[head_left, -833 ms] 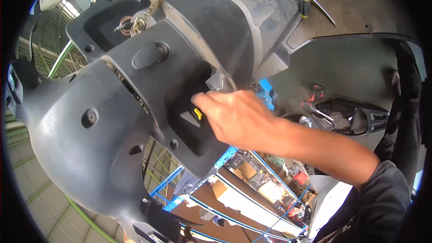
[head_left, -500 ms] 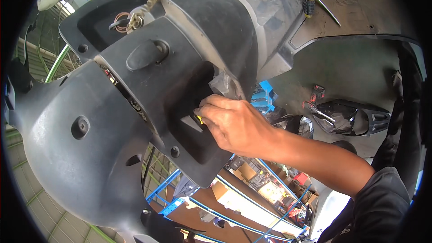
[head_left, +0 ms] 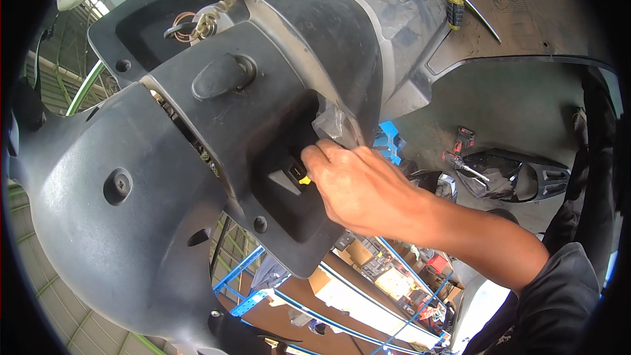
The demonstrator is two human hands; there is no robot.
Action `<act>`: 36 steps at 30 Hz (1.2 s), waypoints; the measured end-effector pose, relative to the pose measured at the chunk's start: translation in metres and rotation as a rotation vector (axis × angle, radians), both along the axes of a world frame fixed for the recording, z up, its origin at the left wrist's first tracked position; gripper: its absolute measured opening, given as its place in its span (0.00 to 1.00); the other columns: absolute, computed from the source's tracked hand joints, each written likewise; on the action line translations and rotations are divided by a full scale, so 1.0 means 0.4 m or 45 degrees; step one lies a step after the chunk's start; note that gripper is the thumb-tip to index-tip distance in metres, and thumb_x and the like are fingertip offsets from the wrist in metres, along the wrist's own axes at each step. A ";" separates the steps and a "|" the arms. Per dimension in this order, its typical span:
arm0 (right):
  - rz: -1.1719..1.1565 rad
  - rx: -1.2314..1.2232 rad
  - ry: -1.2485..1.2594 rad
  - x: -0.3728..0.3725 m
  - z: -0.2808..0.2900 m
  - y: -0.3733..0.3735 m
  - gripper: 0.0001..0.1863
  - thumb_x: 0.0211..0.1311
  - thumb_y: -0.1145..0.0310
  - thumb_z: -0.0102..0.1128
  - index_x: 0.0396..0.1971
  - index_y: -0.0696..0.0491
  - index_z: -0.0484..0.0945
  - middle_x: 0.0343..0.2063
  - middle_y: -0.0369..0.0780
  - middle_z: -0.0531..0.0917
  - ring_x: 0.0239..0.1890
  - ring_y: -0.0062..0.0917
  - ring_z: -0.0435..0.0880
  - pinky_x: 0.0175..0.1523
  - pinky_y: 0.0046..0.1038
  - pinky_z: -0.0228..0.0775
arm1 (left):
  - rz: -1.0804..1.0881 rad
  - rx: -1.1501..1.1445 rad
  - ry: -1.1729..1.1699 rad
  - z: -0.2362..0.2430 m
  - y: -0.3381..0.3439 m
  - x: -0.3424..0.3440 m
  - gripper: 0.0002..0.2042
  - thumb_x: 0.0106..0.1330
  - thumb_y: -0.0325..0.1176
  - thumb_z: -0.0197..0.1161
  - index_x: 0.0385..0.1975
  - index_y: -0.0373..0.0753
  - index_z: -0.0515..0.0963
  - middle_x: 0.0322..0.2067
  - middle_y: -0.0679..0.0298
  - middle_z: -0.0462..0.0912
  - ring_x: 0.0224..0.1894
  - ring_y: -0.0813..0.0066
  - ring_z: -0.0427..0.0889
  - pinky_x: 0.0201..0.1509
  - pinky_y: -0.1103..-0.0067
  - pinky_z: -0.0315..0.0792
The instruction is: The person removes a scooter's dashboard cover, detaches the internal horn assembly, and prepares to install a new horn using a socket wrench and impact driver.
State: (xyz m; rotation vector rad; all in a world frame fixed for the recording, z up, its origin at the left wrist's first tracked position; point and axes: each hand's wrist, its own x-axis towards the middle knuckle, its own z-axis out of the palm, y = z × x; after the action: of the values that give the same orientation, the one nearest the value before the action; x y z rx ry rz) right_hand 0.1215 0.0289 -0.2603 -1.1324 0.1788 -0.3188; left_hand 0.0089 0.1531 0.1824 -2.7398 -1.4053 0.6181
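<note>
Head view shows my right hand (head_left: 358, 187) reaching in from the right, back of the hand up, over a recess (head_left: 299, 213) in a dark plastic panel (head_left: 266, 59). My fingers (head_left: 322, 164) are curled and drawn close together. Their tips are turned under and shaded by my own hand, so I can't fairly tell whether they pinch anything. A small yellow tab (head_left: 304, 181) sits right at them, just to their left inside the recess, beside a small dark fitting (head_left: 298, 169).

My left hand is out of view. A clear plastic scrap (head_left: 332, 123) is just above my fingers, at the recess edge; up and to their left, a dark oval knob (head_left: 220, 79) stands out from the panel. Well above and to the right of my fingers, a yellow-and-black screwdriver (head_left: 455, 8) lies on a brownish surface (head_left: 519, 23). Farther right of them, a red-and-black power tool (head_left: 461, 148) is on the floor (head_left: 513, 105).

I judge the step in hand to be close finger work at the yellow tab. The next move seems to call for a sure, light grip on that small piece, with my knuckles clear of the recess edge.
</note>
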 end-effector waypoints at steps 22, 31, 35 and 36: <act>-0.203 0.910 -0.168 -0.024 -0.012 -0.001 0.14 0.60 0.84 0.54 0.46 0.64 0.76 0.41 0.50 0.77 0.36 0.38 0.83 0.42 0.34 0.75 | 0.226 -0.104 0.109 0.027 0.036 -0.039 0.37 0.54 0.42 0.66 0.61 0.31 0.60 0.58 0.48 0.65 0.55 0.56 0.65 0.55 0.67 0.59; -0.163 0.839 -0.108 0.010 0.001 0.070 0.12 0.65 0.79 0.57 0.47 0.62 0.74 0.31 0.44 0.83 0.32 0.27 0.86 0.39 0.27 0.76 | 0.338 -0.169 0.138 0.039 0.043 -0.056 0.35 0.55 0.44 0.65 0.60 0.32 0.62 0.57 0.49 0.66 0.53 0.57 0.66 0.53 0.68 0.60; -0.118 0.896 -0.072 0.001 0.009 0.078 0.12 0.64 0.82 0.56 0.47 0.64 0.74 0.32 0.44 0.83 0.33 0.25 0.85 0.39 0.25 0.76 | 0.397 -0.195 0.139 0.044 0.043 -0.064 0.35 0.56 0.44 0.64 0.60 0.32 0.63 0.57 0.50 0.67 0.52 0.57 0.67 0.52 0.68 0.61; -0.113 0.885 -0.065 0.000 0.008 0.078 0.12 0.63 0.83 0.56 0.46 0.64 0.75 0.34 0.45 0.83 0.34 0.24 0.85 0.40 0.25 0.76 | 0.409 -0.198 0.137 0.047 0.045 -0.066 0.34 0.56 0.44 0.64 0.60 0.32 0.63 0.56 0.50 0.67 0.52 0.58 0.67 0.51 0.68 0.61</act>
State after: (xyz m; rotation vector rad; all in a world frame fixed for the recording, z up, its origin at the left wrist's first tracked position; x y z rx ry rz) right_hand 0.1214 0.0601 -0.2571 -0.4294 0.2694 -0.3286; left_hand -0.0173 0.1711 0.2013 -2.5584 -1.8607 0.9060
